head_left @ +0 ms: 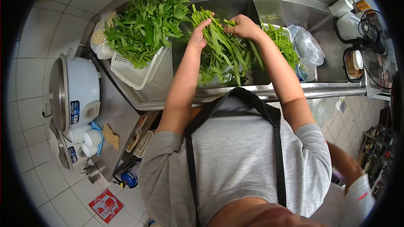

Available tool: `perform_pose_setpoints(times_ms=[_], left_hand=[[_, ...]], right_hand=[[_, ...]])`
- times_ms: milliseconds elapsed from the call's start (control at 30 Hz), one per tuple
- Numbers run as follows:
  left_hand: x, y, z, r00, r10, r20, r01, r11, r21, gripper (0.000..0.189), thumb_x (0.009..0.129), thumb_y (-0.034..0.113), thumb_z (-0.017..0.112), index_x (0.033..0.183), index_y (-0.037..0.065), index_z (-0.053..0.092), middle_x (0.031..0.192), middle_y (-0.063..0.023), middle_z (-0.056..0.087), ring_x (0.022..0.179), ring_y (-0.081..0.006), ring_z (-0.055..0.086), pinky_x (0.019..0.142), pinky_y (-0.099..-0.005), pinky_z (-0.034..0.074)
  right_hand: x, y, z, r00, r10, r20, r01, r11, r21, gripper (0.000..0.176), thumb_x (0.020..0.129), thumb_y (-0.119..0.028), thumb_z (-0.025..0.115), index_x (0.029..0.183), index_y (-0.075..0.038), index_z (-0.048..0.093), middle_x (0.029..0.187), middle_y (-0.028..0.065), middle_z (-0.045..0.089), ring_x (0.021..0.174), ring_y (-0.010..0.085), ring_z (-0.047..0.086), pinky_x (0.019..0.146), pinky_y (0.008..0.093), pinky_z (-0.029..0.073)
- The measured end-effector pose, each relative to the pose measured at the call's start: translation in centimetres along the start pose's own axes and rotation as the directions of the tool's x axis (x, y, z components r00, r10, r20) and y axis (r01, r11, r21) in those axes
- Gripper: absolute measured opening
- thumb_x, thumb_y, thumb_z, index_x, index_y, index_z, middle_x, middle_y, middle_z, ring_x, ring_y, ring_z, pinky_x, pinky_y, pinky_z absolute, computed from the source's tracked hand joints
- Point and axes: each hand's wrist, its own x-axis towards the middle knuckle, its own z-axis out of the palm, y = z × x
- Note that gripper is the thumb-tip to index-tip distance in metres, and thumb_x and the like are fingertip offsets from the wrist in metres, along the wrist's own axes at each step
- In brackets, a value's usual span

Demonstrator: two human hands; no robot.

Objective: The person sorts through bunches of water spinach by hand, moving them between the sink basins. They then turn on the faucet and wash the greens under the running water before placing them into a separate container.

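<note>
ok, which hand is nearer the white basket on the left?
Left. The left hand is to the right of the white basket, holding a bunch of greens; the right hand is farther right, at the bunch's other side.

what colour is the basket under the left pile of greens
White; the basket shows best in the head view.

The leafy stems [223,44] I hold over the silver-grey sink [336,65] are bright green. At the sink's left end, a white basket [136,73] shows rows of holes; this side of the sink, my mottled-grey shirt [235,155] meets black apron straps [279,159].
</note>
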Motion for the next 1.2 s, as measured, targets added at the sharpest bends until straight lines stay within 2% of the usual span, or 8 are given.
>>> perform_pose_setpoints(times_ms=[200, 467, 600, 667, 733, 867, 933, 1200], left_hand=[[0.3, 0.8, 0.1, 0.996, 0.035, -0.085, 0.016, 0.848, 0.529, 0.038, 0.071, 0.019, 0.068, 0.104, 0.003, 0.058, 0.097, -0.0074, 0.060, 0.088, -0.0166, 0.056, 0.077, -0.0303, 0.045], [0.1, 0.3, 1.8, 0.987, 0.058, -0.152, 0.052, 0.772, 0.634, 0.028, 0.071, 0.017, 0.069, 0.091, 0.001, 0.060, 0.082, -0.0075, 0.062, 0.074, -0.0151, 0.058, 0.068, -0.0273, 0.045], [0.2, -0.5, 2.5, 0.968, 0.182, -0.173, -0.060, 0.835, 0.547, 0.024, 0.070, 0.015, 0.068, 0.088, 0.001, 0.061, 0.080, -0.0078, 0.062, 0.072, -0.0156, 0.058, 0.067, -0.0269, 0.045], [0.2, -0.9, 2.5, 0.959, 0.224, -0.173, -0.091, 0.823, 0.560, 0.022, 0.070, 0.014, 0.069, 0.086, 0.001, 0.061, 0.080, -0.0075, 0.062, 0.073, -0.0152, 0.058, 0.068, -0.0271, 0.044], [0.1, -0.9, 2.4, 0.948, 0.254, -0.193, -0.100, 0.812, 0.575, 0.021, 0.071, 0.014, 0.069, 0.085, 0.001, 0.060, 0.079, -0.0069, 0.062, 0.074, -0.0146, 0.058, 0.068, -0.0272, 0.043], [-0.4, -0.5, 2.0, 0.967, 0.177, -0.181, -0.044, 0.822, 0.568, 0.021, 0.071, 0.014, 0.069, 0.085, 0.001, 0.060, 0.080, -0.0065, 0.062, 0.074, -0.0145, 0.057, 0.069, -0.0275, 0.043], [-0.3, -0.7, 2.2, 0.972, 0.164, -0.167, -0.039, 0.817, 0.575, 0.022, 0.071, 0.015, 0.069, 0.087, 0.002, 0.060, 0.080, -0.0064, 0.062, 0.074, -0.0145, 0.057, 0.069, -0.0274, 0.044], [0.0, 0.7, 1.6, 0.942, 0.214, -0.260, -0.147, 0.956, 0.255, 0.025, 0.074, 0.017, 0.066, 0.093, 0.004, 0.056, 0.084, -0.0086, 0.062, 0.074, -0.0174, 0.059, 0.067, -0.0325, 0.050]], right_hand=[[-0.4, 0.8, -2.0, 0.997, -0.039, 0.059, 0.052, 0.970, -0.237, 0.029, 0.066, -0.026, 0.064, 0.076, 0.001, 0.063, 0.058, 0.0112, 0.057, 0.055, 0.0208, 0.055, 0.058, 0.0328, 0.044], [0.5, 3.3, -2.4, 0.990, -0.088, 0.110, 0.106, 0.978, -0.179, 0.022, 0.070, -0.021, 0.061, 0.081, -0.002, 0.062, 0.059, 0.0041, 0.055, 0.060, 0.0096, 0.050, 0.058, 0.0270, 0.041], [0.8, 4.1, -1.9, 0.990, -0.012, -0.141, 0.031, 0.991, 0.131, 0.014, 0.076, -0.018, 0.056, 0.078, -0.005, 0.060, 0.060, -0.0009, 0.052, 0.049, 0.0057, 0.043, 0.046, 0.0219, 0.034], [1.5, 5.7, -1.6, 0.963, 0.108, -0.248, 0.059, 0.810, 0.583, 0.016, 0.074, -0.019, 0.058, 0.077, -0.004, 0.061, 0.063, 0.0009, 0.055, 0.046, 0.0096, 0.046, 0.046, 0.0232, 0.037], [1.1, 5.8, -2.5, 0.929, 0.128, -0.348, 0.161, 0.706, 0.690, 0.013, 0.079, -0.016, 0.054, 0.077, -0.005, 0.060, 0.066, 0.0009, 0.056, 0.044, 0.0073, 0.043, 0.044, 0.0199, 0.035], [0.5, 6.5, -4.2, 0.940, 0.039, -0.340, 0.158, 0.830, 0.535, 0.020, 0.081, -0.023, 0.055, 0.083, -0.004, 0.062, 0.075, 0.0042, 0.062, 0.052, 0.0093, 0.050, 0.051, 0.0218, 0.040], [-0.2, 4.3, -3.3, 0.925, -0.276, -0.262, 0.303, 0.950, 0.068, 0.027, 0.078, -0.027, 0.060, 0.088, -0.003, 0.063, 0.083, 0.0070, 0.064, 0.067, 0.0154, 0.058, 0.064, 0.0270, 0.045], [-3.3, 1.1, -5.2, 0.986, -0.106, -0.131, 0.079, 0.978, -0.194, 0.027, 0.070, -0.023, 0.066, 0.089, -0.004, 0.063, 0.078, 0.0146, 0.063, 0.072, 0.0285, 0.060, 0.068, 0.0349, 0.045]])
